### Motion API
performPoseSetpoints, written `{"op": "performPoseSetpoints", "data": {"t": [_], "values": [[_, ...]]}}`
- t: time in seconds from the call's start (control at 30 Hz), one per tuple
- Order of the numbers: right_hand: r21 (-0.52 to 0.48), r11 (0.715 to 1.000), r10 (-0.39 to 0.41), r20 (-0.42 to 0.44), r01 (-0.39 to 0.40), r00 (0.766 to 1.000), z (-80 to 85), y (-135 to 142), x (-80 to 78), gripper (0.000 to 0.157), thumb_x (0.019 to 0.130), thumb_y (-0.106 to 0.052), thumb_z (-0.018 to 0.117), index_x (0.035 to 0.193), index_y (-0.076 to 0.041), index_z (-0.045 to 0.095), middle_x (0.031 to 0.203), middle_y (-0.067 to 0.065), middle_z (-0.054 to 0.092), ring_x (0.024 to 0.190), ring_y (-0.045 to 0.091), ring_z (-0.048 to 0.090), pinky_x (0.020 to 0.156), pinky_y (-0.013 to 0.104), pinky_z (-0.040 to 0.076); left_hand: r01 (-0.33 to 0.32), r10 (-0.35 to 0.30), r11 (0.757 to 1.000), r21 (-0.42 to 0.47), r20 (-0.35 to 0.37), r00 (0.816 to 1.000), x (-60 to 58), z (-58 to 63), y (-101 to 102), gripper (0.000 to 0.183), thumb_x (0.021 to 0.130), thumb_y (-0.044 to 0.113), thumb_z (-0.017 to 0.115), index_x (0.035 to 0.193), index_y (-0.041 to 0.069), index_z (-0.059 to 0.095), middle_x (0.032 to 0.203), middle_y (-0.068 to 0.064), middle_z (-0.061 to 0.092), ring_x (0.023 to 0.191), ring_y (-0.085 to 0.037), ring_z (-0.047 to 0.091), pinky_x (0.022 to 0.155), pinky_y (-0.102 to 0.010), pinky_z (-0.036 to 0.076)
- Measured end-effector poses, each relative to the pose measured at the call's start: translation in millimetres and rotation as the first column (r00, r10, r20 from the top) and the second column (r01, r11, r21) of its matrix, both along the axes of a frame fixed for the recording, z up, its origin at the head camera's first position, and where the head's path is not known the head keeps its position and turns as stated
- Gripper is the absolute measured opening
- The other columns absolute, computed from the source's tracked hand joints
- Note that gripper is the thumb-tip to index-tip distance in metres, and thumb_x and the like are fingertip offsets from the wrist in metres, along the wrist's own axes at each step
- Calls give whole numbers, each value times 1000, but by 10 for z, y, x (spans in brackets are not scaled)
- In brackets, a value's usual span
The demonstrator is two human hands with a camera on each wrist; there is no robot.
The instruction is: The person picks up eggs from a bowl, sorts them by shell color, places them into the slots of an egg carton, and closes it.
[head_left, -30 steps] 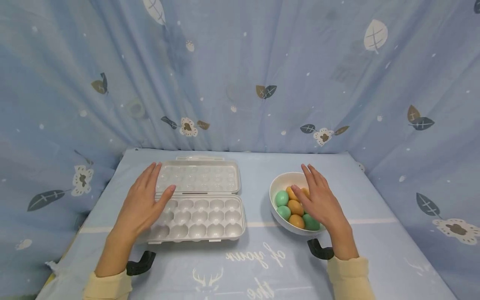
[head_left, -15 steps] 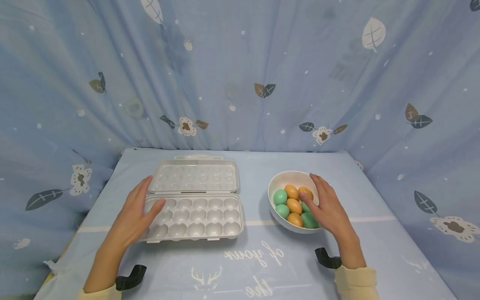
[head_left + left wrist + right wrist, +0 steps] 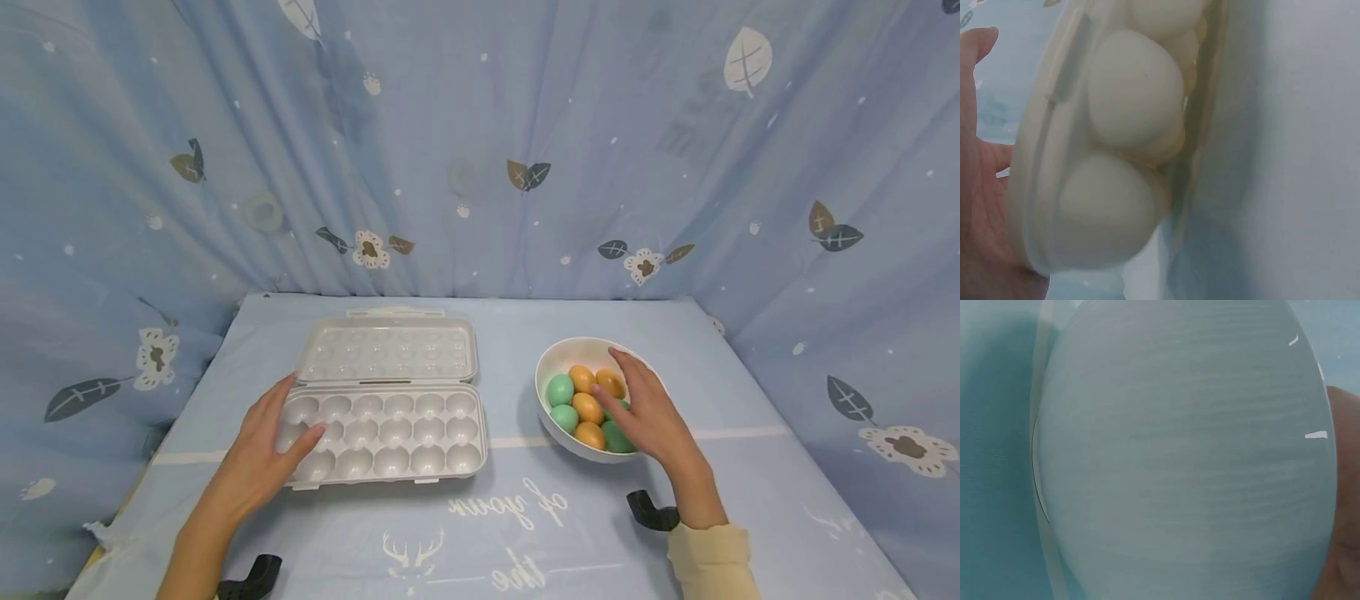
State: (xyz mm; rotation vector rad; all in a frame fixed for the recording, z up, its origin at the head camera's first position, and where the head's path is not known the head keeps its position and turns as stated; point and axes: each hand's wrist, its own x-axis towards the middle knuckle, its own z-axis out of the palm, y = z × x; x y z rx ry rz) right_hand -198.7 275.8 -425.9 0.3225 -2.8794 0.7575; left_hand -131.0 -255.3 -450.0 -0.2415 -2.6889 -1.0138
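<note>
In the head view my left hand is held with spread, fairly straight fingers over the left end of a pale plastic egg carton. Its cups hold nothing, and its clear lid lies folded back behind. The left wrist view has the rounded undersides of the carton's cups close up, with part of the hand beside its rim. Over the right side of a white bowl is my right hand, fingers extended, partly covering the orange eggs and green eggs. Contact with the bowl cannot be told.
A light blue printed cloth covers the table, with a strip of it between carton and bowl. Behind and at both sides hangs a blue leaf-patterned curtain. A black wrist mount sits under the right wrist, another under the left.
My left hand has drawn back toward me and left, baring more of the carton. The right hand has shifted slightly right and nearer me, uncovering more eggs. Carton and bowl stay put.
</note>
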Motion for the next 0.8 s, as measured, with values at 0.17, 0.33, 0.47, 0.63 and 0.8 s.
{"op": "performPoseSetpoints", "data": {"t": [0.17,0.33,0.47,0.63,0.8], "values": [[15,999,29,22,-29,999,13,-42,-41,79,103,-55,56,162,-9,30,163,20,35,146,44,37,115,67,34,-10,10,1000,6,-13,1000,51,-56,-35,89,98,36,70,165,6,19,162,-31,27,146,-54,26,112,-75,25],[22,998,54,69,-56,996,9,-100,-83,80,102,-55,58,162,-10,31,161,20,39,143,44,42,114,65,37,-7,7,1000,1,1,1000,101,-151,-50,92,96,36,72,164,3,19,161,-32,26,144,-55,25,109,-76,26],[28,996,79,80,-82,994,-6,-153,-121,79,101,-53,60,161,-10,32,157,19,44,141,42,45,115,62,38,-2,2,1000,7,12,1000,131,-224,-68,93,96,35,74,164,3,18,162,-31,23,145,-57,23,108,-77,26],[29,993,111,92,-114,990,-18,-221,-156,77,101,-52,61,158,-7,38,151,19,50,135,38,50,113,58,42,-12,12,1000,9,35,999,167,-271,-86,97,95,36,74,164,0,16,164,-33,18,146,-59,19,109,-78,24],[63,989,124,103,-130,987,-18,-302,-177,70,101,-47,64,151,-2,46,142,18,57,129,36,53,112,58,43,-17,17,1000,-3,99,995,215,-277,-101,104,96,40,72,163,-6,8,165,-37,8,147,-62,13,110,-79,21]]}}
